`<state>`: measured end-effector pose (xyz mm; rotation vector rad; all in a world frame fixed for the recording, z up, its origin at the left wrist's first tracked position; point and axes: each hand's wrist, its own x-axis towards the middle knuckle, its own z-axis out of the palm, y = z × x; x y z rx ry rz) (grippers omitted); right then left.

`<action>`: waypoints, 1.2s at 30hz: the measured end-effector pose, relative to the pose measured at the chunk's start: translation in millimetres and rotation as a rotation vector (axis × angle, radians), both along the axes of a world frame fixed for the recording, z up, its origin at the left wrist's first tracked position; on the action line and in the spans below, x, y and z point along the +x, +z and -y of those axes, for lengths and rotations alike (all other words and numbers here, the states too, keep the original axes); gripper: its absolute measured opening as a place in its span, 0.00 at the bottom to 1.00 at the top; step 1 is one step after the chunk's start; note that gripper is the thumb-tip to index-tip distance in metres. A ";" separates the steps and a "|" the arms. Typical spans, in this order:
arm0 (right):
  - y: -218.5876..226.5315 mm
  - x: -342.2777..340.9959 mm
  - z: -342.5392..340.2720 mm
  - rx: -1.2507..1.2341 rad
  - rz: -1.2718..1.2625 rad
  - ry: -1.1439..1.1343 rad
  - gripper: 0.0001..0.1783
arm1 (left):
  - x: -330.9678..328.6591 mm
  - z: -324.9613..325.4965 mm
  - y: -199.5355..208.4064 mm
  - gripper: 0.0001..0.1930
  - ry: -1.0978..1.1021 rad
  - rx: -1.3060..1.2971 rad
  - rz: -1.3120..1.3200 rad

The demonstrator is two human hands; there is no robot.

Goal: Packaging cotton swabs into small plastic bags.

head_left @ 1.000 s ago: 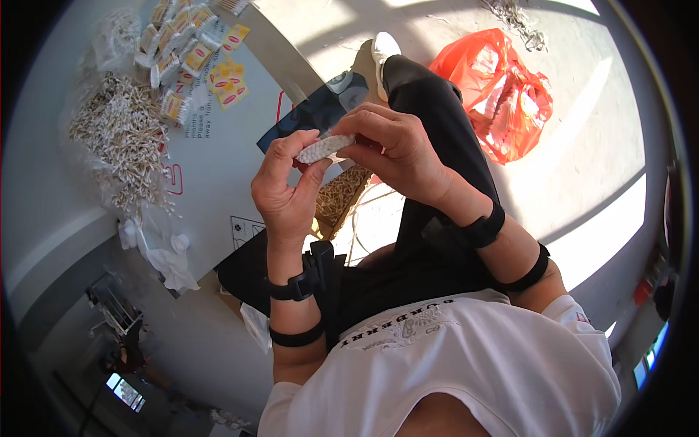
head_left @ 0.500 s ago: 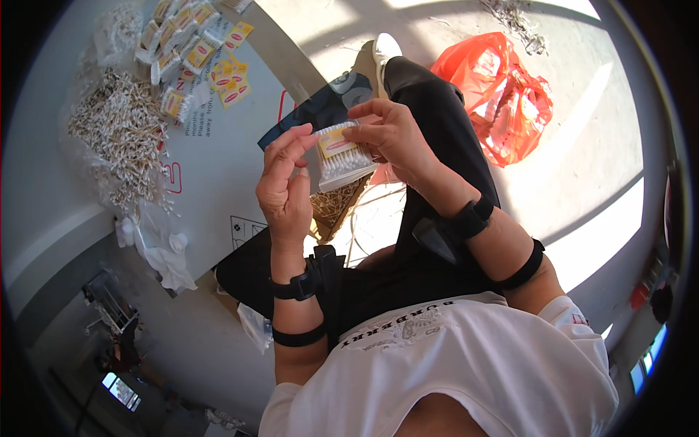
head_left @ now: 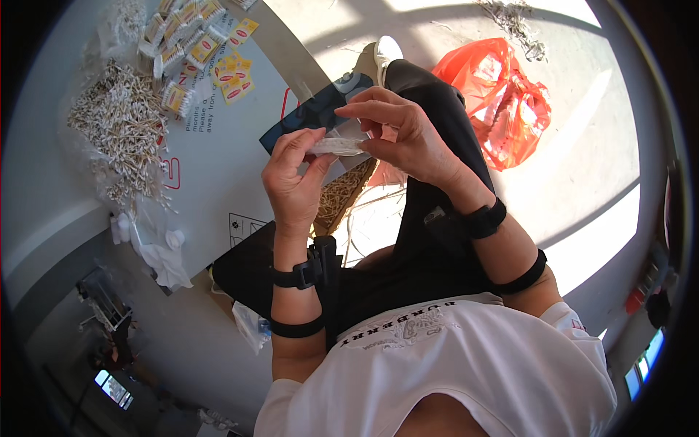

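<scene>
Grey tabletop (head_left: 207,167) w/ filled swab packs (head_left: 182,28), loose swabs (head_left: 116,124) yet unpacked, L of L hand (head_left: 293,182), pinching clear packet (head_left: 336,146); can't tell grip of R hand (head_left: 419,142).

The clear, flat plastic packet (head_left: 338,147) looks thin and glossy; the red, bulging plastic bag (head_left: 477,64) is shiny and crinkled. The brown, open cardboard box (head_left: 357,197) looks matt, the white, short-sleeved cloth shirt (head_left: 495,357) soft and matt.

Hard sunlight whitening the floor (head_left: 575,146) on my right, shadows (head_left: 419,25) crossing it, lower left dim, black rim, bowed edges.
</scene>
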<state>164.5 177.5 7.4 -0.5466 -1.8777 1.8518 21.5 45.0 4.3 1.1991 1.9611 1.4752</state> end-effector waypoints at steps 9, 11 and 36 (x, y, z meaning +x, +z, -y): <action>-7.0 0.4 8.6 0.221 -0.035 -0.084 0.11 | 4.0 -2.8 7.1 0.14 -0.039 0.019 -0.111; -8.3 0.8 8.3 0.226 -0.043 -0.078 0.10 | 2.5 -1.2 5.7 0.14 -0.052 0.032 -0.081; -4.7 3.2 -2.4 0.607 -0.054 0.028 0.09 | 1.9 -2.4 6.9 0.11 -0.187 0.014 -0.536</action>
